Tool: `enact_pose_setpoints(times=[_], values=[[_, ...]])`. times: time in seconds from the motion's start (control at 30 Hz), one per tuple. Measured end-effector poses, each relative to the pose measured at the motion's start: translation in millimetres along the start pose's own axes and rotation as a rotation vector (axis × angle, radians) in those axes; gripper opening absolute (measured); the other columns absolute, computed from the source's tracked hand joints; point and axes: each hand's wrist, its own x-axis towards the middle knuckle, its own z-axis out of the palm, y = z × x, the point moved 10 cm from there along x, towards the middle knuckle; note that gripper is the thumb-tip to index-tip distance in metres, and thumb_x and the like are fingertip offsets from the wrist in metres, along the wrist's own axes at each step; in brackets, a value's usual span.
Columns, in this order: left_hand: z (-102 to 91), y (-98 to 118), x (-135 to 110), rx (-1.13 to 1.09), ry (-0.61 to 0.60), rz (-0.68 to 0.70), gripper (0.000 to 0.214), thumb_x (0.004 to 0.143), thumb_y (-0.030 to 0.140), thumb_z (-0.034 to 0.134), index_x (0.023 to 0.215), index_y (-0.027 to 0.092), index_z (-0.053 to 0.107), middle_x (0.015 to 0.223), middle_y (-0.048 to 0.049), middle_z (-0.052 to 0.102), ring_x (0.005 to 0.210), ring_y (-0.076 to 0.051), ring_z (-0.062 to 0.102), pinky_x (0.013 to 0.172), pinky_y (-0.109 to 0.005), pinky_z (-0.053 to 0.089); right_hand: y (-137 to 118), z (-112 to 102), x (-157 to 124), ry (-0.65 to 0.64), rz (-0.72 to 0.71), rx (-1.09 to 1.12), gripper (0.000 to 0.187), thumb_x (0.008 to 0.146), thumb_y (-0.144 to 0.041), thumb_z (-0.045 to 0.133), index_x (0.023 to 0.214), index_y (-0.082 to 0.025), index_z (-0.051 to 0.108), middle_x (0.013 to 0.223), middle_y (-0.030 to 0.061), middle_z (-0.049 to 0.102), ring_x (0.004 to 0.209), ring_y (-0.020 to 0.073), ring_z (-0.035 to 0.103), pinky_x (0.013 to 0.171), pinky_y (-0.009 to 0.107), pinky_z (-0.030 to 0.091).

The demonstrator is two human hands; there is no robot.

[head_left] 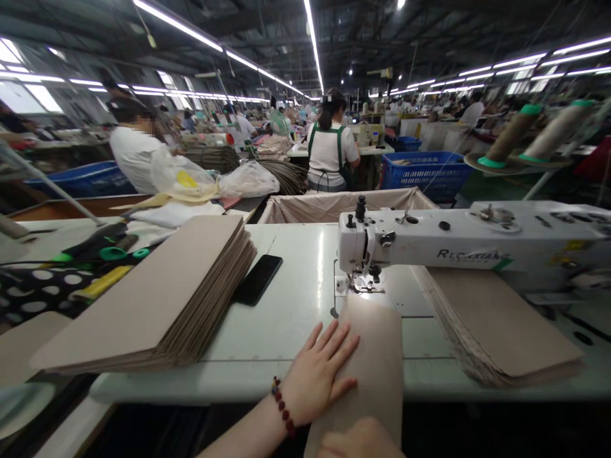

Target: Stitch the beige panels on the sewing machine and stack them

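A beige fabric panel [377, 362] lies lengthwise on the table, its far end at the presser foot of a white sewing machine [396, 235]. My left hand [317, 375], with a beaded bracelet at the wrist, rests flat on the panel's left side, fingers stretched apart. At the bottom edge of the view, my right hand [360, 439] is closed, its curled fingers on the near part of the panel; the fingertips are hidden. A tall stack of similar beige panels [167, 280] stands to the left. Another stack [506, 318] lies under the machine arm at right.
A black phone [260, 278] lies beside the left stack. Thread cones [513, 137] stand at upper right. Behind the table are a cloth-lined bin [305, 207], a blue crate [424, 170], plastic bags [248, 178] and two people at work. Dotted cloth [42, 286] lies far left.
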Motion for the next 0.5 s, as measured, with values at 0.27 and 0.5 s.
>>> enact_pose_setpoints(times=[0.27, 0.5], values=[[5.1, -45, -49, 0.194, 0.036, -0.164, 0.063, 0.097, 0.046, 0.041, 0.151, 0.025, 0.016, 0.155, -0.0038, 0.017, 0.141, -0.024, 0.023, 0.113, -0.043, 0.028, 137, -51, -27, -0.099, 0.648, -0.191, 0.059, 0.082, -0.012, 0.053, 0.139, -0.026, 0.043, 0.145, 0.0097, 0.042, 0.096, 0.0242, 0.066, 0.075, 0.036, 0.055], [8.1, -64, -34, 0.145, 0.042, -0.271, 0.059, 0.098, 0.037, 0.039, 0.151, 0.027, 0.016, 0.156, -0.0025, 0.014, 0.142, -0.025, 0.019, 0.113, -0.044, 0.029, 147, -39, -6, -0.025, 0.607, -0.037, 0.059, 0.084, -0.014, 0.049, 0.139, -0.031, 0.043, 0.15, 0.0082, 0.034, 0.108, 0.0234, 0.062, 0.087, 0.037, 0.052]])
